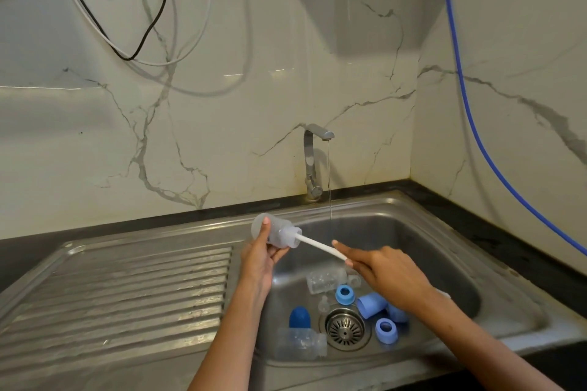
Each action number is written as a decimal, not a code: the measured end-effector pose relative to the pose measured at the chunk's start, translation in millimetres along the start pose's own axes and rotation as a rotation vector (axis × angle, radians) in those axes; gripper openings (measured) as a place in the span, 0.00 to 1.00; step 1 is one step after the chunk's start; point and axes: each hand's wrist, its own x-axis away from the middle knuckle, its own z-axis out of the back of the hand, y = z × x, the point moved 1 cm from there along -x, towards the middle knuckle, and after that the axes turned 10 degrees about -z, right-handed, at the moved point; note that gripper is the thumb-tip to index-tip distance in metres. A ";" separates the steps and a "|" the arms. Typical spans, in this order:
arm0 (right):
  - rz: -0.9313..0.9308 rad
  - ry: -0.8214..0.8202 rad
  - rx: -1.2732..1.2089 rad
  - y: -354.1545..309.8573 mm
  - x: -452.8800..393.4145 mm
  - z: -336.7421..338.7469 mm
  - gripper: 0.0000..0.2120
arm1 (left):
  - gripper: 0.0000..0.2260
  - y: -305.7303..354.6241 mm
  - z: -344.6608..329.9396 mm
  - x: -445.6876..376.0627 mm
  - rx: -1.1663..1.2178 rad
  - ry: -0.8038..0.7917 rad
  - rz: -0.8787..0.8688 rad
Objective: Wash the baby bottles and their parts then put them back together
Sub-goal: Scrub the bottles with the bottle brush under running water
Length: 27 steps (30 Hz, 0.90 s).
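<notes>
- While a thin stream still falls from the tap (314,149) at centre frame, the work looks to be in its scrubbing stage, well short of reassembly.
- The left hand (262,259) grips a clear baby bottle (275,230) held on its side above the left rim of the sink (422,232), fingers curled round the body.
- The right hand (386,273) holds the white handle of a bottle brush (320,246), index finger laid along it; the brush head is inside the bottle's mouth.
- In the basin, lower centre of the frame, the rest waits apart: a second clear bottle (300,343) lying near the front wall, a third clear bottle (324,279) further back, a dark blue cap (299,317), two blue collar rings (344,294) (386,329), a light blue cap (370,304) with another partly hidden under the right wrist, and a clear teat (324,303) just beside the drain (345,328).
- Whether any of those have been washed cannot be told; no suds show.
- Nothing is joined, and the ribbed draining surface (127,289) at left carries no parts.
- Left, by my reckoning: finish this bottle, do the other pieces, rinse, then screw teats, rings and caps back on.
</notes>
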 end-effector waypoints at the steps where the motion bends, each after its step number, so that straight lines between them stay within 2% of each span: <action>1: 0.008 0.061 0.103 -4.2 0.2 -2.1 0.22 | 0.14 0.3 -1.5 0.5 -0.014 0.009 -0.021; 4: -0.011 0.041 0.114 -15.9 0.6 -8.3 0.22 | 0.19 0.1 -2.8 -0.1 -0.124 0.025 -0.084; 5: -0.023 -0.033 0.002 -16.9 0.6 -7.3 0.21 | 0.21 -0.5 -1.9 -0.5 -0.171 0.026 -0.088; 7: -0.080 -0.263 -0.449 -16.7 2.3 -3.7 0.17 | 0.22 -2.3 1.2 -1.2 -0.220 0.005 -0.074; 9: -0.251 -0.527 -0.905 -8.6 3.1 2.1 0.14 | 0.21 -2.0 2.2 0.5 -0.201 -0.056 -0.028; 10: -0.338 -0.638 -1.029 -2.9 2.9 4.8 0.13 | 0.21 -0.9 1.8 1.3 -0.170 -0.095 0.005; 13: -0.463 -0.914 -1.228 12.0 3.1 10.2 0.15 | 0.19 3.7 1.5 1.8 0.003 -0.130 0.095; 16: -0.437 -1.040 -1.358 21.6 1.7 13.9 0.17 | 0.22 8.5 0.7 -0.8 0.154 -0.091 0.129; 18: -0.378 -0.993 -1.300 24.0 1.9 17.6 0.16 | 0.25 9.4 2.9 -1.9 0.200 -0.075 0.110; 21: -0.200 -0.680 -0.975 13.9 4.4 14.2 0.15 | 0.28 8.3 12.4 -5.6 0.107 -0.038 0.046; 24: -0.073 -0.334 -0.608 0.9 2.9 5.4 0.18 | 0.21 1.9 11.3 -5.2 -0.012 -0.034 0.019; 27: 0.000 -0.134 -0.132 -3.6 1.5 0.8 0.20 | 0.16 -5.1 5.0 -3.4 -0.102 -0.048 0.022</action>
